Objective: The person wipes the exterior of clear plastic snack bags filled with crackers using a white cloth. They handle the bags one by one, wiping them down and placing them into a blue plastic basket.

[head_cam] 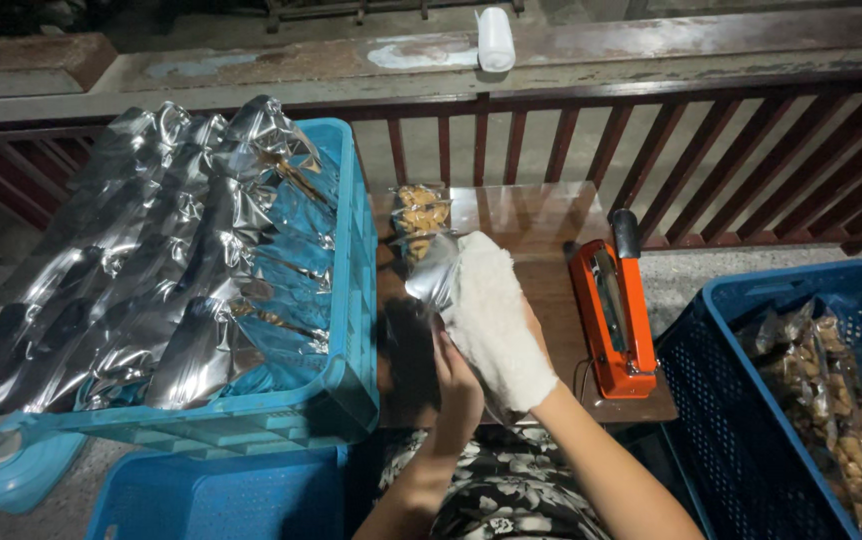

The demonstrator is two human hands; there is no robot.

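Two hands are gripping one shiny silver foil pouch (433, 278), long axis pointing to 11 o'clock: white-gloved right hand (496, 325) and bare left hand (456, 385) both clamped on it above the brown wooden table (531, 225), orange heat sealer (613, 310) lying near at 3 o'clock.

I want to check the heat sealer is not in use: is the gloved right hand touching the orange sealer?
Apart. The head view shows bare brown table between the gloved right hand and the orange sealer.

Silver foil pouch (431, 280): shiny, crinkled, held above the brown counter (531, 225) between both hands. Right hand (491, 320), in a white fuzzy glove, covers its right side; bare left hand (456, 385) grips from below. Pouch tilts up-left; contents not visible.
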